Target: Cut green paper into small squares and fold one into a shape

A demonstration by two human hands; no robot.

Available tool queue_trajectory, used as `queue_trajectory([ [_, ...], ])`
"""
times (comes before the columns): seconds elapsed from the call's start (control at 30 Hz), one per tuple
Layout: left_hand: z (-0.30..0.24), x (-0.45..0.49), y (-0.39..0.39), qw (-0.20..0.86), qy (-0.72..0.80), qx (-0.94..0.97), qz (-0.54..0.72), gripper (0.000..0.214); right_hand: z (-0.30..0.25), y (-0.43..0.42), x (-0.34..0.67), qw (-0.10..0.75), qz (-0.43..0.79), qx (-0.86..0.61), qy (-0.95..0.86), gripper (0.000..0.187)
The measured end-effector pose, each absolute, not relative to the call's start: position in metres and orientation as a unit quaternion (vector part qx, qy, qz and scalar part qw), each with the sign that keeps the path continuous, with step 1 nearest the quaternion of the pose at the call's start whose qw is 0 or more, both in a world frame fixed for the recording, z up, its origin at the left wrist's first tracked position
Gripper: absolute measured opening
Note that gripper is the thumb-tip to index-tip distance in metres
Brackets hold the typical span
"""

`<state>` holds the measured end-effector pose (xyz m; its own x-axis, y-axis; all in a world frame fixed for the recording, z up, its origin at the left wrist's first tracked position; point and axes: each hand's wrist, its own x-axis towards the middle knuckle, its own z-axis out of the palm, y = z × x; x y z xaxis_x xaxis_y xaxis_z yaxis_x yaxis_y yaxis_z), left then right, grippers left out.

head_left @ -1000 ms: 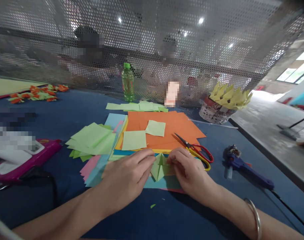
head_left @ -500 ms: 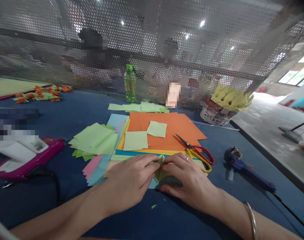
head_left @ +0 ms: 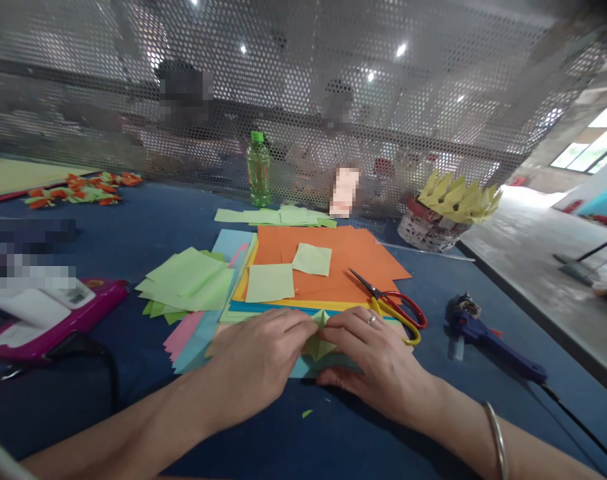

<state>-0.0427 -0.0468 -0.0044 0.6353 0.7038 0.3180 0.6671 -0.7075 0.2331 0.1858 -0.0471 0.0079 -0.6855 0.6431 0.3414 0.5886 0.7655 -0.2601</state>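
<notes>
My left hand (head_left: 256, 360) and my right hand (head_left: 376, 363) meet over a small folded piece of light green paper (head_left: 317, 341) near the front of the blue table (head_left: 303, 440). Both pinch and press it down against the stack of coloured sheets; most of the piece is hidden under my fingers. A ring shows on my right hand and a bangle on that wrist. Just behind lie orange sheets (head_left: 353, 257) with two green paper squares (head_left: 270, 281) on them. Red and yellow scissors (head_left: 393, 307) lie right of my right hand.
A pile of green squares (head_left: 186, 280) lies to the left, more green sheets (head_left: 278, 215) further back by a green bottle (head_left: 258, 169). A blue glue gun (head_left: 483, 333) with its cord lies right. A pink device (head_left: 53, 317) sits left. A basket (head_left: 430, 230) holds yellow folded pieces. Perforated metal screen behind.
The green piece stood up, open between my fingertips; now both hands have closed over it and press it flat. My right hand slid left and forward onto it.
</notes>
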Motion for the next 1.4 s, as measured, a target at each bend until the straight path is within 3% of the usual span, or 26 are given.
queue_trajectory([
  [0.13, -0.001, -0.041, -0.048, 0.044, 0.364, 0.909, 0.197, 0.027, 0.009, -0.046, 0.187, 0.218, 0.101, -0.361, -0.901, 0.019],
  [0.37, 0.004, -0.036, -0.053, 0.042, 0.349, 0.911, 0.214, 0.022, 0.003, -0.044, 0.189, 0.209, 0.148, -0.375, -0.891, 0.036],
  [0.57, 0.005, -0.035, -0.055, 0.063, 0.320, 0.919, 0.220, 0.019, 0.002, -0.041, 0.191, 0.215, 0.149, -0.382, -0.886, 0.020],
  [0.73, 0.004, -0.034, -0.054, 0.030, 0.320, 0.916, 0.241, 0.020, 0.000, -0.037, 0.193, 0.261, 0.105, -0.351, -0.893, 0.021],
  [1.0, 0.000, -0.033, -0.055, 0.046, 0.314, 0.922, 0.223, 0.024, 0.001, -0.031, 0.202, 0.218, 0.064, -0.350, -0.909, 0.019],
  [1.4, -0.002, -0.034, -0.053, 0.049, 0.284, 0.928, 0.237, 0.024, 0.013, -0.027, 0.207, 0.185, 0.155, -0.299, -0.923, 0.010],
])
